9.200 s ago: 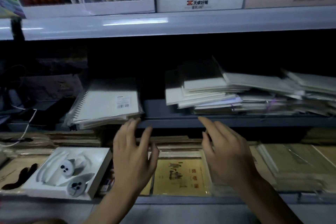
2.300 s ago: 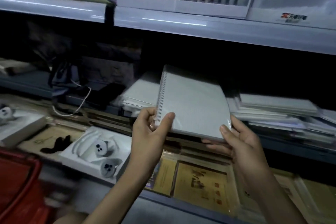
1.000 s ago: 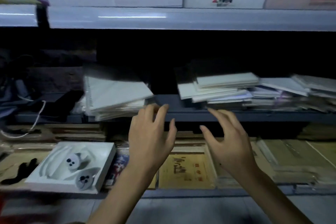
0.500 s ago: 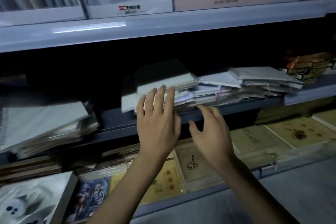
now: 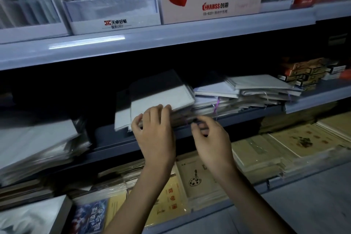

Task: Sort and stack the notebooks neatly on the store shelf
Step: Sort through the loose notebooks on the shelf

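White notebook point(image 5: 161, 99) tops the middle pile point(image 5: 121, 118); my left hand point(image 5: 154, 137) grips its front edge, right hand point(image 5: 211, 138) curled, grasp unclear. I judge sorting midway: right pile point(image 5: 256, 95) messy.

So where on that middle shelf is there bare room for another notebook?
Bare shelf shows between the blurred left notebook pile and the spiral notebook stack. Rightward it's crowded: overlapping notebooks run toward the orange boxes.

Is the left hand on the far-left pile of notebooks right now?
No, the left hand grips the front edge of the spiral notebook topping the middle pile, apart from the far-left pile.
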`<action>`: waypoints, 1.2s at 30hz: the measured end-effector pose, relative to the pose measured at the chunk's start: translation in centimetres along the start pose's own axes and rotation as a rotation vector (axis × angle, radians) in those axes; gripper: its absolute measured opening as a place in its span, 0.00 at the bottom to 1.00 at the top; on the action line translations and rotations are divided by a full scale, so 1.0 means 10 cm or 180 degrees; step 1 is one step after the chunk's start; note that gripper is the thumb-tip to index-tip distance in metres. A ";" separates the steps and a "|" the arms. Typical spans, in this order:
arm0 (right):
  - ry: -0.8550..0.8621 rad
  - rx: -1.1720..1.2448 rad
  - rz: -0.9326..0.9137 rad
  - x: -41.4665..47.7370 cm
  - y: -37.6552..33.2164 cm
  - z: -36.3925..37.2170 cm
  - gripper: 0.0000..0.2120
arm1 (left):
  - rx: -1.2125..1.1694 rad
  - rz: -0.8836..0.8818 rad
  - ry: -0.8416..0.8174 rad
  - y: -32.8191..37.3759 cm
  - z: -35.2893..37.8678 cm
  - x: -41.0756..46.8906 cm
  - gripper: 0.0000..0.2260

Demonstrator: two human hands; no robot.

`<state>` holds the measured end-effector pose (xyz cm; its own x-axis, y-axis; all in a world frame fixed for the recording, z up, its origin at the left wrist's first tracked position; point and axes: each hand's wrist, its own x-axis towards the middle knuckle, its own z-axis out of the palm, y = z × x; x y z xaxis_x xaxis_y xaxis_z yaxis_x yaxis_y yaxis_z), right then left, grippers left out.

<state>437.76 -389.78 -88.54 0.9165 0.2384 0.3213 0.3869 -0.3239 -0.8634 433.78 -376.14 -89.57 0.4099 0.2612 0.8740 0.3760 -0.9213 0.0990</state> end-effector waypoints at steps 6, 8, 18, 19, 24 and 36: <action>-0.0517 0.2148 0.1182 0.05 -0.22 -0.08 0.16 | -0.0532 0.0352 0.0057 -0.26 -0.21 -0.26 0.18; -0.0569 0.2183 0.1100 0.00 -0.26 -0.09 0.15 | -0.0723 0.0499 -0.0002 -0.37 -0.29 -0.40 0.16; -0.0935 0.2571 0.0871 -0.36 -0.21 -0.03 0.21 | -0.1284 0.0575 -0.0655 -0.54 -0.80 -0.73 0.16; -0.0949 0.2665 0.0853 -0.39 -0.21 -0.05 0.21 | -0.1266 0.0372 -0.0653 -0.55 -0.90 -0.72 0.19; -0.1220 0.2965 0.0951 -0.57 -0.26 -0.03 0.24 | -0.2305 -0.2246 -0.0982 -0.78 -1.36 -0.54 0.32; -0.1768 0.3212 0.1021 -0.89 -0.85 0.73 0.24 | -0.4182 -0.2994 -0.0904 -1.68 -1.86 -0.49 0.10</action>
<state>425.59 -382.48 -86.86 0.6912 0.7216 0.0376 -0.3337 0.3650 -0.8691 410.03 -367.30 -86.67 0.6449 0.7426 0.1808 -0.2946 0.0233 0.9553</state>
